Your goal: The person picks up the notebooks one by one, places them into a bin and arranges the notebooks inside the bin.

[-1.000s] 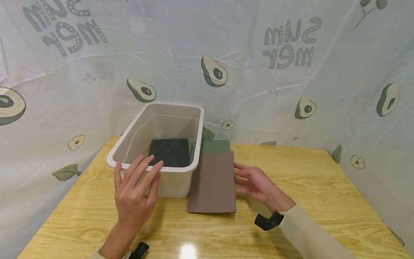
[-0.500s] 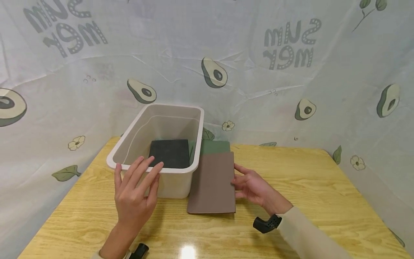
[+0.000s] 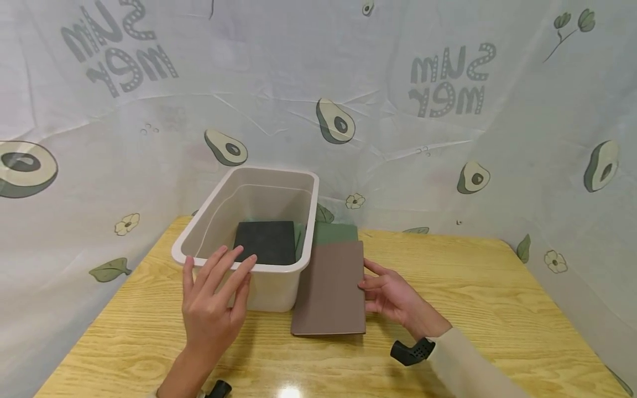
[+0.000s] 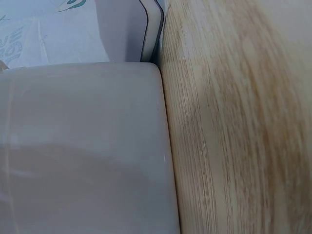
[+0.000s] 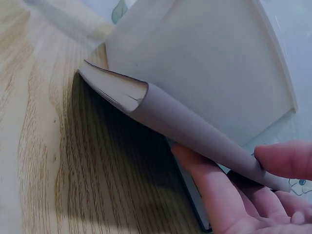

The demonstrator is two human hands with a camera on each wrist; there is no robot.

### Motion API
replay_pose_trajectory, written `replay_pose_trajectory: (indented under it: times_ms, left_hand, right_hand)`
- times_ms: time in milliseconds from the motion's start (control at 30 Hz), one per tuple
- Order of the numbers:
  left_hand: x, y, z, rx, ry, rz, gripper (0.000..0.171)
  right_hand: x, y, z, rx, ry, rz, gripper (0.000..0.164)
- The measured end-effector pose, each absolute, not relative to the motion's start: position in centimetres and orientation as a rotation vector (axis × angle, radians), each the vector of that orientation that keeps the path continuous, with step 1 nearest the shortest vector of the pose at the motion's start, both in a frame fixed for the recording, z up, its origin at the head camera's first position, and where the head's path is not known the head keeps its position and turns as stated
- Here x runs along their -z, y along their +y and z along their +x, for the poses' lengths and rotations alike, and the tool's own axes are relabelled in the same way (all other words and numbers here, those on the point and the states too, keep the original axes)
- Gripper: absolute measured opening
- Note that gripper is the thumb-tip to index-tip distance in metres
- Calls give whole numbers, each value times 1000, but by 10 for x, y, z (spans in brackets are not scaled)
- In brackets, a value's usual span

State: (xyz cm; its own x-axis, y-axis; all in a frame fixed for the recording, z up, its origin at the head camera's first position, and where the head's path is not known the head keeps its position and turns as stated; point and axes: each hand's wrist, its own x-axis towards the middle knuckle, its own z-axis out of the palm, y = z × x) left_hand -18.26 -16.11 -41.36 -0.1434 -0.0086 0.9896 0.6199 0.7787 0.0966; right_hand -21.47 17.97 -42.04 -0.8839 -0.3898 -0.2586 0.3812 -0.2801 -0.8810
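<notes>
In the head view a brown notebook [image 3: 330,290] lies partly over a green notebook [image 3: 338,233], right of a white plastic bin [image 3: 271,291]. At the brown notebook's right edge, my right hand [image 3: 393,296] pinches its spine. The right wrist view shows the thumb [image 5: 285,160] on the top cover and fingers [image 5: 217,190] underneath, the near end tilted up off the table. My left hand [image 3: 214,307] rests on the bin's front rim, fingers extended over it. Inside the bin lies a black notebook [image 3: 266,243], with green covers [image 3: 299,237] showing beside it.
The bin stands on a wooden table [image 3: 448,265], near its back left. Behind the table hangs a pale curtain [image 3: 278,72] printed with avocados. In the left wrist view the bin's outer wall [image 4: 87,126] fills the left side.
My right thumb has come down onto the brown notebook's edge, where a second ago the fingers lay along it. The left hand stays on the rim. The head view has tilted slightly up.
</notes>
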Motion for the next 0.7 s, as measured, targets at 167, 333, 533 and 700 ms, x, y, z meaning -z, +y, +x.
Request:
replay_pose_trajectory:
  times_ms: [167,333,533,700]
  left_hand:
    - [414,-161,-182,577,-1646,-499,28]
    - [414,-162,-181,571,-1664,-500,28]
    - [415,-163,-179,567,-1682,-490,29]
    - [415,-164,-178,571,-1683,-488,29]
  right_hand:
    - [422,181,-214,2198,1504,7,81]
    - [423,182,-214,2207,1517,0,81]
    - [422,186,-213,2239,1521,-7,80]
    - [419,193,-213,2285,1506,-7,80]
